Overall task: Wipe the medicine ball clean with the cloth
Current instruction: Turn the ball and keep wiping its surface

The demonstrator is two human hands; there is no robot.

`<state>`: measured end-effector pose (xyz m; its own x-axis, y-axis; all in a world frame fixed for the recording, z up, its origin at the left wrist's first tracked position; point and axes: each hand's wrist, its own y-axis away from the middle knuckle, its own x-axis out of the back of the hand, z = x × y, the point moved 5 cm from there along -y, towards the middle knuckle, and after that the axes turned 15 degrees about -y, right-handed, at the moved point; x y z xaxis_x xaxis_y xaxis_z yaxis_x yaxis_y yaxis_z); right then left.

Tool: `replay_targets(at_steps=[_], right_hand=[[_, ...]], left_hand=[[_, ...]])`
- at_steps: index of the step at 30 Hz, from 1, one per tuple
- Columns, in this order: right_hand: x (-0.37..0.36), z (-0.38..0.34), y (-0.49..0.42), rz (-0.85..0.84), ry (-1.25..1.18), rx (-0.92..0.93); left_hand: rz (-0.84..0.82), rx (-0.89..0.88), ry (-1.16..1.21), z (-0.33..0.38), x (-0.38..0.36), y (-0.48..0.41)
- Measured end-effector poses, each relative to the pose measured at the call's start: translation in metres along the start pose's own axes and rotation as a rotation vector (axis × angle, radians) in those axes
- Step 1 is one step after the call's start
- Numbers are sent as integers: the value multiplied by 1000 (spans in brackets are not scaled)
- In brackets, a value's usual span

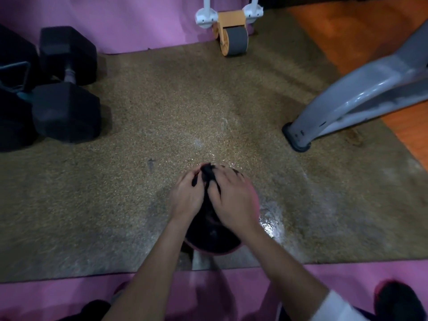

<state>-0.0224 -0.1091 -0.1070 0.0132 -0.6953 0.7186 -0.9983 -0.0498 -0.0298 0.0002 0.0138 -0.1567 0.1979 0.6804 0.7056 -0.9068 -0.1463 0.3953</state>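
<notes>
A dark medicine ball point(214, 237) with pink trim sits on the brown mat, low in the middle of the view. On its far top lies a bunched black cloth point(207, 173). My left hand point(186, 196) and my right hand point(234, 200) lie side by side on the ball's top, and the fingers of both are curled into the cloth, gripping it. My hands cover most of the ball's upper half.
Two black hex dumbbells point(66, 84) lie at the left. An orange and grey ab roller point(232, 34) stands at the far edge. A grey machine leg point(347, 105) reaches in from the right. A wet patch point(271, 222) shines beside the ball. Pink mats point(69, 295) border the brown mat.
</notes>
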Motion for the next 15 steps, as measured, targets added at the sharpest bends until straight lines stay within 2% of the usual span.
replay_targets(at_steps=[2,4,5,8,11,15], right_hand=[[2,14,-44,-134,-73,-214],[-2,27,-62,-167,-123,-371],[-4,23,-54,-146,-70,-344],[-9,-5,14,69,3,-64],[-3,1,19,65,-36,32],[2,38,-62,-148,-170,-393]], left_hand=[[5,-9,-33,4,-1,2],[12,3,-29,4,-2,2],[8,22,-21,2,-3,1],[-17,19,40,-2,-3,-7],[-34,6,46,-6,-2,-8],[22,21,15,-4,-4,-2]])
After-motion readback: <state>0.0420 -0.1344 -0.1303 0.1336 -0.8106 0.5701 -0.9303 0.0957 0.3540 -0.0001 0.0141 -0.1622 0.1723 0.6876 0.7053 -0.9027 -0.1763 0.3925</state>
